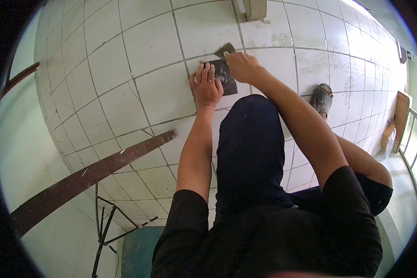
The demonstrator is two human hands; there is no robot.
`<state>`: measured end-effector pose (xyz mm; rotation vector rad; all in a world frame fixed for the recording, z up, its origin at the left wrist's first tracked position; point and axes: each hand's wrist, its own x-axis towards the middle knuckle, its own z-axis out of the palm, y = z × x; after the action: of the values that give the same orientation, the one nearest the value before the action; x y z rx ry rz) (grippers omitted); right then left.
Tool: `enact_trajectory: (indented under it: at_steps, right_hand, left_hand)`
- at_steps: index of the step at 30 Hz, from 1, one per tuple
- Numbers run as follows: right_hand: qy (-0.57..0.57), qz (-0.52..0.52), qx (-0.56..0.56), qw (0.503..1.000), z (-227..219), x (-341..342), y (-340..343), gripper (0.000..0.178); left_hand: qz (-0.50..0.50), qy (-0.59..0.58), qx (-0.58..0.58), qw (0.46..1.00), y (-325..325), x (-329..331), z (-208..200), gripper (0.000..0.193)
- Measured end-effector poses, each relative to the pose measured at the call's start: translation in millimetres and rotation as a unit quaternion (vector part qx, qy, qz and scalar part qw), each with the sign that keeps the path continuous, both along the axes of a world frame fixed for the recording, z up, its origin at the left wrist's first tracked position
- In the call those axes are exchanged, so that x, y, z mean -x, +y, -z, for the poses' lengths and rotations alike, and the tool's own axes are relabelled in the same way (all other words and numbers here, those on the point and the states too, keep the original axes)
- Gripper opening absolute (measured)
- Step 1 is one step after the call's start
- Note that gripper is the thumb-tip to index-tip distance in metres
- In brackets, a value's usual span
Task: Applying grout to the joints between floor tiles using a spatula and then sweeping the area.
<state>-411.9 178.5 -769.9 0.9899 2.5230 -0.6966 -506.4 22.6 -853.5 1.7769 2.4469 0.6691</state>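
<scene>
Dark scraper (224, 47) just beyond flat, white-smudged dark plate (229, 87).

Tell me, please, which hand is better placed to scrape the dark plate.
Probably the right hand: it grips the scraper near the dark plate, while the left hand rests on that plate.

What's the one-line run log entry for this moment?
left hand: on dark plate, left side | right hand: gripping flat-bladed tool, near plate's upper edge | floor: pale tiles
</scene>
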Motion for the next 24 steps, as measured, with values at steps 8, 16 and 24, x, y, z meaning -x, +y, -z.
enact_trajectory:
  at_steps: [8, 16, 24]
  right_hand:
    - [0.013, -0.017, 0.008, 1.0, -17, 17, 20, 0.03]
    - [0.001, -0.036, 0.001, 0.999, -16, 31, 10, 0.031]
    - [0.012, -0.022, 0.03, 0.999, -11, -17, -5, 0.04]
  left_hand:
    - [-0.01, 0.002, -0.017, 1.0, 13, -7, -7, 0.042]
    - [-0.013, 0.02, -0.013, 1.0, 10, -7, -7, 0.036]
    - [-0.023, 0.011, -0.01, 1.0, -2, 2, -3, 0.038]
